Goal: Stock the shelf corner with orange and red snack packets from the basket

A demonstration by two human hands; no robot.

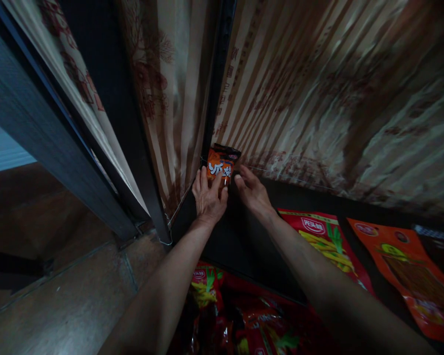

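An orange and black snack packet (219, 165) with white lettering stands in the far corner of a dark shelf, against the patterned curtain. My left hand (209, 195) lies over its lower front with the fingers spread and touching it. Just right of the packet is my right hand (252, 188), its fingers apart and its thumb near the packet's edge; whether it touches the packet I cannot tell. The packet's bottom edge is partly hidden by my left fingers.
On the dark shelf (237, 236) to the right lie a red snack packet (327, 236) and an orange one (410, 271). Several red packets (207, 283) are heaped below, in front. A dark metal post (133, 118) rises at left beside the patterned curtain (318, 88).
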